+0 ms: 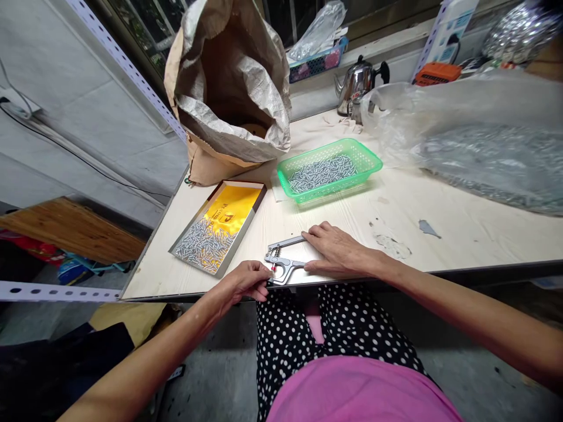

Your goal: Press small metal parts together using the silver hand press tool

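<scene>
Hand pliers of grey metal, with a spring and a small red part at the jaws, lie at the table's front edge. My right hand is closed round the two handles. The fingers of my left hand are pinched together beside the jaws; whatever they hold is too small to make out. To the left, a shallow tray with a yellow bottom carries a heap of small silver metal pieces. Behind the pliers stands a green basket with more such pieces.
A large open paper sack stands at the back left. At the back are a steel kettle and an orange object. A clear plastic bag full of pieces covers the right side. The table's front edge is near my legs.
</scene>
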`<state>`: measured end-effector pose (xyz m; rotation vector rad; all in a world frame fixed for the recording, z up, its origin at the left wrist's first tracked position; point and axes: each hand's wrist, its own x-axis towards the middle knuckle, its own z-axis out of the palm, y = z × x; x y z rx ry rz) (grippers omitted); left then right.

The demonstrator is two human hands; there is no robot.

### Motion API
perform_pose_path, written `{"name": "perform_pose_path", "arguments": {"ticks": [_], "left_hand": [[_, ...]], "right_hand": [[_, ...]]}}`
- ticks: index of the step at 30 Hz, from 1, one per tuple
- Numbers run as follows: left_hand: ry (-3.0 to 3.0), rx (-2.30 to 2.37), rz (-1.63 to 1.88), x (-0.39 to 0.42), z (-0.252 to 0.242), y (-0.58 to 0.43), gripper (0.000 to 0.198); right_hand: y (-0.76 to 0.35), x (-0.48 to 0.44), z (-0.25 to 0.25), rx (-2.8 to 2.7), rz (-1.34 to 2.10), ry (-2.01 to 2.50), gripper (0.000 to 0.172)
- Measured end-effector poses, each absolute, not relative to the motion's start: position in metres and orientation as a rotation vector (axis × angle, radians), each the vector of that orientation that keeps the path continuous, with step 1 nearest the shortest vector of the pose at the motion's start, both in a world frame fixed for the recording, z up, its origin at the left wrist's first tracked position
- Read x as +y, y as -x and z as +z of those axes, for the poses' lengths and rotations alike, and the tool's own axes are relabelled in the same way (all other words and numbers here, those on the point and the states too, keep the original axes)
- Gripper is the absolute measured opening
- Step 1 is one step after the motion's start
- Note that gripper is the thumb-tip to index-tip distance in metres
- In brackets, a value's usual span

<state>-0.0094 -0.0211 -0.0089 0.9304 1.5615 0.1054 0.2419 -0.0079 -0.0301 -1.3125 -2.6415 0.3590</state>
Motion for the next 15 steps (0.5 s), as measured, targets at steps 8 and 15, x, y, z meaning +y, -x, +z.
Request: {"name": "perform_pose_path", "arguments": {"ticks": [8,15], "left_hand": [[-1.947,1.765,0.218,-0.042,-0.004,0.000,0.021],[-2.520,1.388,0.069,-0.010,-0.013,-0.027,0.083]], "right_hand": [[-0.231,-0.012,-0.026,-2.645,0.394,1.384,0.047],[-0.222,0.011,-0.042,-2.675,0.349,1.093,0.051]]}}
